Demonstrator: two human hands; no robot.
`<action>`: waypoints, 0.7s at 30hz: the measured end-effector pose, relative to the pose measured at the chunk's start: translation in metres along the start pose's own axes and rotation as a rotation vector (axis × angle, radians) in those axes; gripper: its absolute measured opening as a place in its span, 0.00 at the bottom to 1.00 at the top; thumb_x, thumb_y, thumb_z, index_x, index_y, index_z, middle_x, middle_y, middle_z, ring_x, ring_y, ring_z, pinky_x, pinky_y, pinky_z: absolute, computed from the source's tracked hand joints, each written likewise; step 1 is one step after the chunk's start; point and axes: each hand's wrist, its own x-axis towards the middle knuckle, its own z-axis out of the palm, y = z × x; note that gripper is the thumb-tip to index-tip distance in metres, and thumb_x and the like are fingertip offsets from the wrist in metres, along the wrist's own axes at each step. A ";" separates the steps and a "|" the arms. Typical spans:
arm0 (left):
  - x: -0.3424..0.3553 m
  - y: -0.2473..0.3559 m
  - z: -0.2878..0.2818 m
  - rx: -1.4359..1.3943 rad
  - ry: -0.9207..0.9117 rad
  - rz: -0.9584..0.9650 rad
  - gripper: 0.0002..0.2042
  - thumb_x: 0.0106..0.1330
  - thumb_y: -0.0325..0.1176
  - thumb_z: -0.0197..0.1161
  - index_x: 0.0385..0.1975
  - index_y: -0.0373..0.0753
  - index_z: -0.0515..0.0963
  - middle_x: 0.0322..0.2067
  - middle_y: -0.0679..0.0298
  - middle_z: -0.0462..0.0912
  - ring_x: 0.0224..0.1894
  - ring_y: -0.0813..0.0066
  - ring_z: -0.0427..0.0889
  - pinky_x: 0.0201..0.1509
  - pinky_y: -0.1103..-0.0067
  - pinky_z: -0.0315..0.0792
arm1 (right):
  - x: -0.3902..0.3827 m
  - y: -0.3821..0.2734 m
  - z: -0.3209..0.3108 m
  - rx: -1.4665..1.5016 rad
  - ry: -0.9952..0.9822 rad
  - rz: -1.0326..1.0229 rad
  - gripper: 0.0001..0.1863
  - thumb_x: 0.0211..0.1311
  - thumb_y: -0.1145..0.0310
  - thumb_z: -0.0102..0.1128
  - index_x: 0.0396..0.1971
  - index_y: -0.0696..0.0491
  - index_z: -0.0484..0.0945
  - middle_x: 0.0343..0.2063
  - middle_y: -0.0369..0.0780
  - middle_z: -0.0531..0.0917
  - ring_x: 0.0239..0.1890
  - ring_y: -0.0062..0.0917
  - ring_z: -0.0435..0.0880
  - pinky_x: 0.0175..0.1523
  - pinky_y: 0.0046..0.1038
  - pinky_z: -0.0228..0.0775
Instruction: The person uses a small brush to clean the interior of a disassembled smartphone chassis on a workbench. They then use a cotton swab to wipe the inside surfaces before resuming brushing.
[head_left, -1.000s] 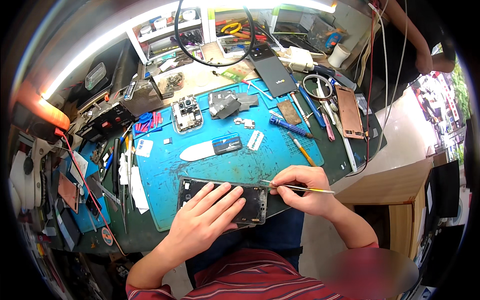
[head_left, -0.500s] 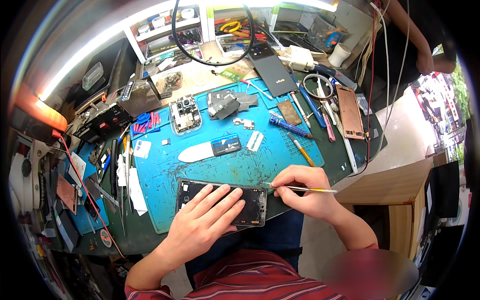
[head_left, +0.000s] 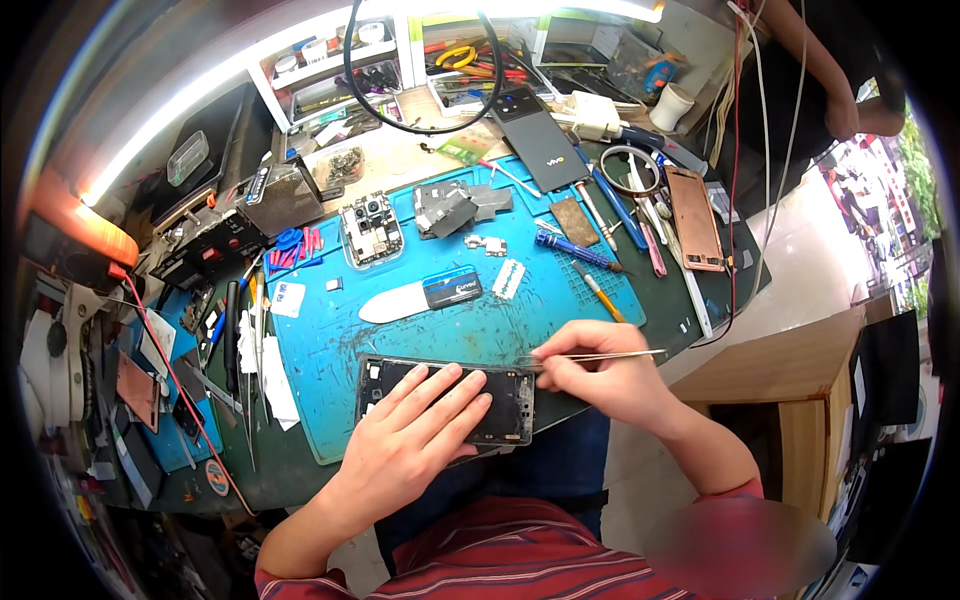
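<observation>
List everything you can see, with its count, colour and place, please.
Mat: 1, blue, centre
Table: 1, dark green, under mat
Phone frame: 1, black, mat's near edge
Thin tool: 1, silvery, centre right
Flat blade: 1, white, mid-mat
Razor blade: 1, pale, right of flat blade
Circuit board: 1, pale and black, mat's far side
Phone-shaped panel: 1, dark grey, mat's far edge
Cabinet: 1, brown, right side
Loose tools, parts: many, mixed colours, around mat
Another person's arm: 1, bare, upper right
Left hand: 1, bare, on phone frame
Right hand: 1, bare, gripping thin tool
</observation>
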 end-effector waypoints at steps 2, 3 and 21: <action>-0.001 -0.001 -0.001 0.021 -0.014 0.007 0.30 0.61 0.40 0.74 0.65 0.39 0.80 0.69 0.60 0.80 0.72 0.60 0.77 0.77 0.60 0.69 | 0.002 -0.002 0.003 0.033 -0.001 0.013 0.09 0.72 0.75 0.66 0.45 0.63 0.87 0.37 0.40 0.91 0.40 0.19 0.92 0.47 0.23 0.85; -0.001 -0.001 0.000 0.009 -0.006 0.003 0.30 0.60 0.39 0.75 0.64 0.39 0.81 0.69 0.60 0.80 0.72 0.59 0.77 0.77 0.59 0.69 | 0.000 -0.001 0.000 0.033 0.005 0.034 0.09 0.72 0.75 0.66 0.45 0.63 0.87 0.38 0.40 0.91 0.40 0.20 0.92 0.47 0.23 0.85; 0.001 0.001 -0.001 -0.013 -0.005 -0.015 0.32 0.56 0.36 0.77 0.64 0.40 0.81 0.68 0.61 0.81 0.71 0.58 0.78 0.77 0.58 0.71 | 0.000 0.000 -0.002 0.064 0.007 0.088 0.10 0.73 0.74 0.65 0.47 0.64 0.87 0.38 0.41 0.91 0.40 0.21 0.93 0.47 0.22 0.86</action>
